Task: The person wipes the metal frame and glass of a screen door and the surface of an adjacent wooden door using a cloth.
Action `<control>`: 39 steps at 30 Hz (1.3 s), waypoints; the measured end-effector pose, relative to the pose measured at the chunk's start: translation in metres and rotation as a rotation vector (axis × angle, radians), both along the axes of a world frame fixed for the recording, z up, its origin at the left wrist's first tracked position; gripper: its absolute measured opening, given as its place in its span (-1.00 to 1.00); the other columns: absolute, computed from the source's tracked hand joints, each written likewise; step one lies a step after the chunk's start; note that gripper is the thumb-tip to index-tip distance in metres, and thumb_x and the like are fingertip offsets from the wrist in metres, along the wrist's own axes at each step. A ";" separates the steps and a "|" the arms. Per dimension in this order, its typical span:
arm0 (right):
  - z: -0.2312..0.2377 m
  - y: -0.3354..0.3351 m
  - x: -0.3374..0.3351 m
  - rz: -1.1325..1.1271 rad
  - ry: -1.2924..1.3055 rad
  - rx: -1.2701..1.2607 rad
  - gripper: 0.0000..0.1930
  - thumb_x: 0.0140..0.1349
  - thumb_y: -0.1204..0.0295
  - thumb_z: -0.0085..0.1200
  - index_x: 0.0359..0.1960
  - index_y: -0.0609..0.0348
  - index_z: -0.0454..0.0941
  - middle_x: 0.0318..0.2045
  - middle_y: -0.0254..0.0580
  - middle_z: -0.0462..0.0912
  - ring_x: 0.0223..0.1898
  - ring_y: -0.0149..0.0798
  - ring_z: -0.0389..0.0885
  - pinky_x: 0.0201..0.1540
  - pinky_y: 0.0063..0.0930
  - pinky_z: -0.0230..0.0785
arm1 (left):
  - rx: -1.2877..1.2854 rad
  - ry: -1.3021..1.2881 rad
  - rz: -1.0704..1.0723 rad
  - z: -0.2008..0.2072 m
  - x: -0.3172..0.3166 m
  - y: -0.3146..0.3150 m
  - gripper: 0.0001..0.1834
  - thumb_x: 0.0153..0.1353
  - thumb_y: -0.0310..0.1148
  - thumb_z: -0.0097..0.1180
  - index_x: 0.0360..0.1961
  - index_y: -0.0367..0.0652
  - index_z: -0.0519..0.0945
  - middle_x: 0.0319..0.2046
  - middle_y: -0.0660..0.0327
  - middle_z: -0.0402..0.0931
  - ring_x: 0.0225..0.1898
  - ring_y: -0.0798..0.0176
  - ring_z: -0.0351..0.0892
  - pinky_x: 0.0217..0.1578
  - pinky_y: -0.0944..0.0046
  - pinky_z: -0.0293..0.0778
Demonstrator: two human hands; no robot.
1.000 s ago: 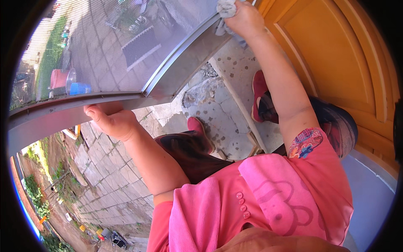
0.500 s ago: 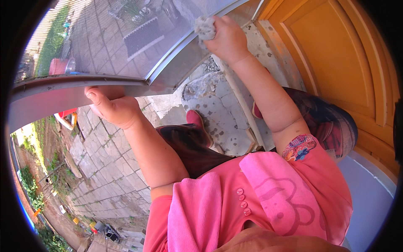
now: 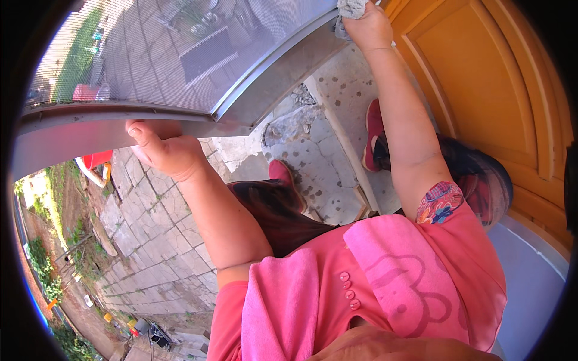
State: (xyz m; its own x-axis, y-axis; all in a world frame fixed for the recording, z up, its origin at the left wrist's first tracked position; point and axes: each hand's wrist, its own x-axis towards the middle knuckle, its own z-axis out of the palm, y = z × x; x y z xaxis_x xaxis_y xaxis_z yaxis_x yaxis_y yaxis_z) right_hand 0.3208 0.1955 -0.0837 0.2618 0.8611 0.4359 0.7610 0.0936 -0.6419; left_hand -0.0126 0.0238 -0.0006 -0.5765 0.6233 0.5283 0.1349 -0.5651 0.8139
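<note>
Touching the metal frame (image 3: 247, 108), our left hand (image 3: 168, 154) hides some fingers, so we cannot tell its grip; our right hand (image 3: 368, 29), clenched on the grey cloth (image 3: 351, 8), has moved outward along the frame, apparently bringing the cloth to its farther stretch.

Door (image 3: 475, 78): orange-brown, panelled, at upper right. Surface (image 3: 530, 295), pale blue, adjoining below it. Concrete (image 3: 331, 168): grey, cracked, dark-spotted, crossed by a pale strip (image 3: 344, 146). Paving (image 3: 162, 240): grey slabs, greenery in the joints, left of the concrete. Basin (image 3: 98, 159): red, near the paving's upper left edge. Dirt (image 3: 54, 210): brown, beyond the paving. Shrubs (image 3: 41, 265): green, far left. Small yellow object (image 3: 108, 317): lower left, kind unclear.
</note>
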 end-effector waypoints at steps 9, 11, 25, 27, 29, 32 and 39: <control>-0.006 -0.084 -0.083 0.325 -0.084 0.093 -0.53 -0.06 0.30 0.37 -0.01 -0.03 0.69 -0.23 -0.18 0.64 -0.10 0.02 0.64 -0.06 -0.15 0.54 | -0.017 -0.076 -0.019 0.002 0.001 -0.003 -0.36 0.41 0.23 0.01 0.04 -0.22 0.53 -0.06 0.19 0.53 -0.02 0.24 0.47 0.02 0.17 0.38; 0.001 -0.076 -0.068 0.308 -0.071 0.035 -0.53 -0.05 0.30 0.38 -0.01 -0.04 0.69 -0.22 -0.19 0.65 -0.08 0.01 0.65 -0.05 -0.18 0.55 | -0.010 -0.089 -0.048 0.004 0.000 0.000 -0.39 0.40 0.19 0.02 0.06 -0.20 0.52 0.00 0.19 0.51 0.05 0.23 0.44 0.11 0.13 0.34; 0.002 0.013 0.015 -0.007 -0.152 -0.029 -0.69 0.13 0.33 0.25 -0.11 0.17 0.71 -0.18 0.05 0.73 -0.09 0.06 0.74 -0.02 -0.18 0.60 | -0.051 -0.088 -0.080 -0.003 -0.006 -0.003 -0.26 0.35 0.24 0.08 0.28 -0.15 0.44 0.28 0.16 0.41 0.31 0.10 0.34 0.35 -0.03 0.19; -0.002 -0.024 -0.019 0.108 -0.096 -0.008 -0.55 -0.04 0.26 0.38 -0.03 -0.10 0.69 -0.21 -0.19 0.66 -0.06 -0.01 0.66 -0.04 -0.19 0.56 | -0.012 -0.081 -0.085 -0.001 -0.005 0.001 -0.25 0.35 0.25 0.08 0.29 -0.16 0.43 0.29 0.16 0.41 0.31 0.10 0.34 0.35 -0.03 0.18; -0.001 -0.059 -0.057 0.241 -0.116 0.042 -0.53 -0.06 0.30 0.38 -0.01 -0.06 0.67 -0.23 -0.18 0.65 -0.07 0.00 0.66 -0.04 -0.19 0.56 | 0.010 -0.055 -0.051 0.000 -0.005 0.003 -0.28 0.36 0.26 0.06 0.20 -0.19 0.46 0.14 0.17 0.43 0.18 0.14 0.36 0.23 0.04 0.24; -0.003 -0.093 -0.086 0.470 -0.132 0.067 -0.49 -0.07 0.36 0.38 0.02 -0.01 0.65 -0.23 -0.17 0.63 -0.07 0.00 0.66 -0.04 -0.19 0.56 | -0.008 -0.013 -0.006 0.001 -0.005 0.001 -0.32 0.41 0.27 -0.01 0.00 -0.24 0.53 -0.16 0.21 0.47 -0.11 0.24 0.42 -0.04 0.19 0.35; 0.001 -0.058 -0.040 0.357 0.108 -0.011 -0.59 0.08 0.33 0.31 0.01 0.07 0.68 -0.15 -0.12 0.70 -0.08 -0.05 0.71 0.01 -0.24 0.58 | -0.076 -0.020 -0.081 -0.006 -0.014 -0.004 -0.38 0.42 0.23 0.01 0.05 -0.17 0.54 0.01 0.25 0.50 0.06 0.27 0.42 0.15 0.16 0.30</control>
